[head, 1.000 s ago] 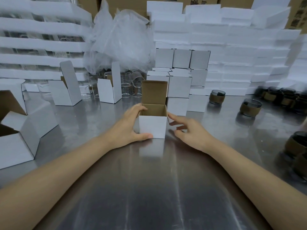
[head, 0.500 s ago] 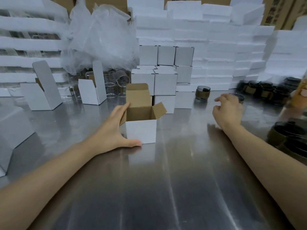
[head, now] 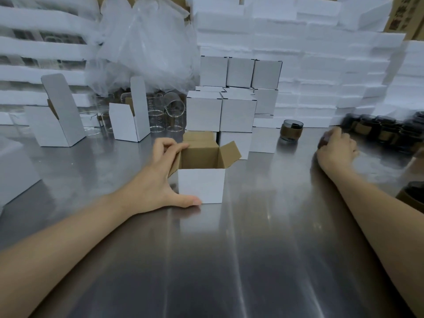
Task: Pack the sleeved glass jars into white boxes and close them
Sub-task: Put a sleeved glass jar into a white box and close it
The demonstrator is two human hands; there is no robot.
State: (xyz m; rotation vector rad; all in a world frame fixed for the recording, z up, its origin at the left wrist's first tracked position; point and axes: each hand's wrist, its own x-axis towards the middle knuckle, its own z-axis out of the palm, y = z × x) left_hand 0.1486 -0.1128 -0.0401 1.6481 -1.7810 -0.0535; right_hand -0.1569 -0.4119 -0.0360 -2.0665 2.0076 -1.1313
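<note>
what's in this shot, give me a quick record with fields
open box: upright on the table, flaps up, no jar seen inside
left hand: holds the box's left side, fingers curled on its rim
right hand: over a dark jar, grip blurred
closed boxes: stacked behind

Bench = brushed-steel table, reflective; pale glare streaks run along it toward cam. Rear edge: white stacks, flat layers, piled high across ctr + R. Brown cartons peek above them, top R. Crumpled clear plastic bag sits rear L-ctr, against stacks.
</note>
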